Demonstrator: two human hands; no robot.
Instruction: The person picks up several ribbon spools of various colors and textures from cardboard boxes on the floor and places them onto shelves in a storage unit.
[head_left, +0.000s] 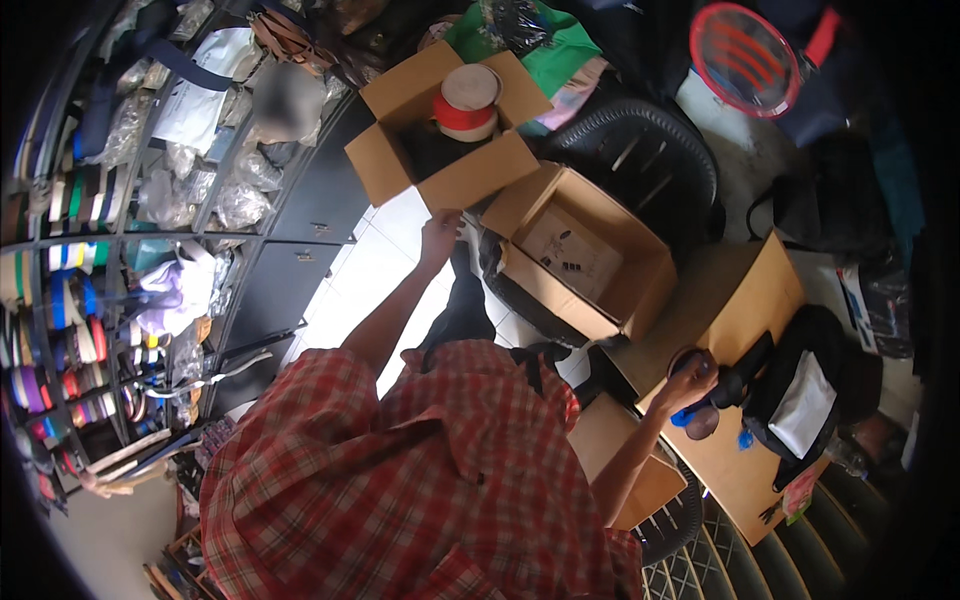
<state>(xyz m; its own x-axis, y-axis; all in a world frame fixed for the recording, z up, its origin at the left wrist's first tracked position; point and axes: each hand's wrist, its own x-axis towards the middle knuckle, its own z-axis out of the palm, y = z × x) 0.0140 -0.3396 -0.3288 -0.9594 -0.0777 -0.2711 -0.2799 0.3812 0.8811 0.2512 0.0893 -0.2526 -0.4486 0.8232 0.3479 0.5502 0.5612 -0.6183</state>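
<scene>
Tan, flat tabletop [752, 488] at right; brown open cardboard box [478, 172], flaps spread, holding a red-and-white cylindrical stack [468, 104], ahead. Left hand [441, 238], fingers curled by the box's near flap, grip indeterminable; right hand [690, 380] gripping a dark, rounded object [684, 359] above the tabletop.

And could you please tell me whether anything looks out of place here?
No spill or damage stands out around the open box near the left hand. On the shelving at left, though, a lilac cloth sits bunched and pale strips jut out, which looks untidy beside the coloured rolls lined up there.
</scene>
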